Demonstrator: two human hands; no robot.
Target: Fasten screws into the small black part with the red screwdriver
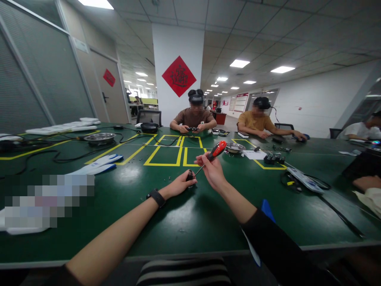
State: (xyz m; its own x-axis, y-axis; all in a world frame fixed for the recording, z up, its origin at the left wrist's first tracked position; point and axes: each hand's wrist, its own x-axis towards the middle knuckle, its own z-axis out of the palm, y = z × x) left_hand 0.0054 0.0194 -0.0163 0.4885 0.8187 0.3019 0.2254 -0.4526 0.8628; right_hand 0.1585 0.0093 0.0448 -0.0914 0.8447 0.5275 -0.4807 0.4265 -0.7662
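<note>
My left hand (pixel 177 186) is closed round a small dark cylindrical part (pixel 189 176), held low over the green table. A screwdriver (pixel 218 150) with a red and black handle is in my right hand (pixel 212 171), its shaft slanting down to the left. The tip is at or close to the dark part; whether they touch is hard to tell. A few tiny pieces (pixel 169 178) lie on the table left of my left hand.
Yellow tape rectangles mark the green table (pixel 133 230). White-blue gloves (pixel 98 165) lie at left. Metal bowls (pixel 235 147), black blocks (pixel 274 159), cables and a power strip (pixel 303 179) are around. People sit across and at right.
</note>
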